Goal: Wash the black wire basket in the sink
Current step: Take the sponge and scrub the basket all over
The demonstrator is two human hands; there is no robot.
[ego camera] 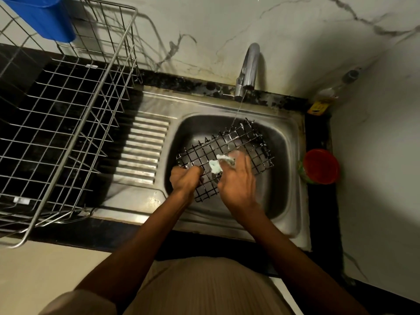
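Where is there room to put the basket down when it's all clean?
The ribbed draining board, between the big steel dish rack and the sink bowl, is bare. The bowl is crowded: black wire basket, both hands and cloth. The narrow counter right of it holds a red-lidded jar.

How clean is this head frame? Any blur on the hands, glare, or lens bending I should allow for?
Head view: the right hand and its pale cloth are smeared by motion; the left hand gripping the black wire basket is sharper. Glare streaks the sink drainboard. Light is dim, corners darken, and the dish rack bows from wide-angle distortion.
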